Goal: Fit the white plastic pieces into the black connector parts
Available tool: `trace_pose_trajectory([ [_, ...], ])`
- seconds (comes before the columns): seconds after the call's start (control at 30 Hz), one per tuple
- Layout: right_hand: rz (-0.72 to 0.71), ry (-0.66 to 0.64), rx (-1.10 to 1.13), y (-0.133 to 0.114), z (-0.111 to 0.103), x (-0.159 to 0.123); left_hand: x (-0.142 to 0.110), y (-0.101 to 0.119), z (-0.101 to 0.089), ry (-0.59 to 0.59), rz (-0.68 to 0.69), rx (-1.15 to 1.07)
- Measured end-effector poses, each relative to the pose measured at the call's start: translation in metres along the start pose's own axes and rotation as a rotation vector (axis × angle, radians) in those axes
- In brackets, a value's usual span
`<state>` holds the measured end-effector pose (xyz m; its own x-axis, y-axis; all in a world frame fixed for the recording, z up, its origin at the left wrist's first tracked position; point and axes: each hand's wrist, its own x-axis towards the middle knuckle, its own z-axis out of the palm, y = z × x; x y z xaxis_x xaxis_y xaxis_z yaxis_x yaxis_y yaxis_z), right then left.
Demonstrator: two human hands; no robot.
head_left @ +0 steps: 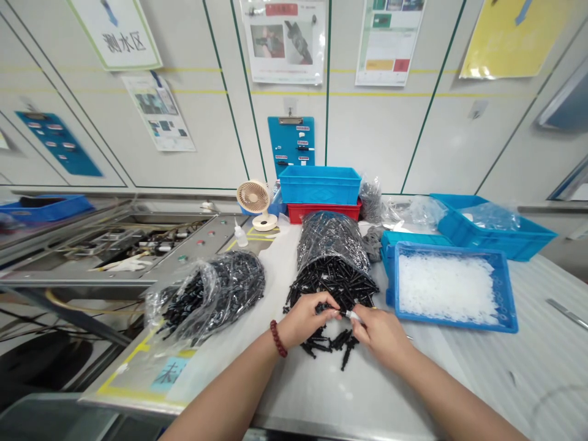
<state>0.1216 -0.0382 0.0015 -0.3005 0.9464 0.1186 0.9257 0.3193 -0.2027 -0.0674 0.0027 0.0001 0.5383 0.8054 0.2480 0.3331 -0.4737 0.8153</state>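
From my remote view, the white-topped workbench [514, 373] carries two clear bags of black plastic fittings [206, 297], one left and one far, with loose black fittings [328, 346] near. On the right I see a blue tray [448, 288] of white pieces, and far off a red crate [324, 212].

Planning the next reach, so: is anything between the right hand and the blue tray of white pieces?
Nothing visible stands in the way. The right hand grips a white-tipped black part, and the left rim of the blue tray lies just beyond it, across bare white table surface.

Our left hand [303, 320] and right hand [379, 335] hold a slim black plastic fitting [343, 313], white-tipped, above a loose heap of black fittings [331, 285].
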Motion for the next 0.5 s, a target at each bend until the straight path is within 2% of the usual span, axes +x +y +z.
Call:
trace_pose_trajectory([
  [0.23, -0.054, -0.025, -0.041, -0.0015, 0.0078, 0.0, -0.0007, -0.0017, 0.0081, -0.079, 0.075, 0.121],
  [0.5, 0.0, -0.007, -0.044, -0.0034, 0.0046, -0.0014, -0.0022, 0.0005, 0.0092, -0.087, 0.074, 0.192],
])
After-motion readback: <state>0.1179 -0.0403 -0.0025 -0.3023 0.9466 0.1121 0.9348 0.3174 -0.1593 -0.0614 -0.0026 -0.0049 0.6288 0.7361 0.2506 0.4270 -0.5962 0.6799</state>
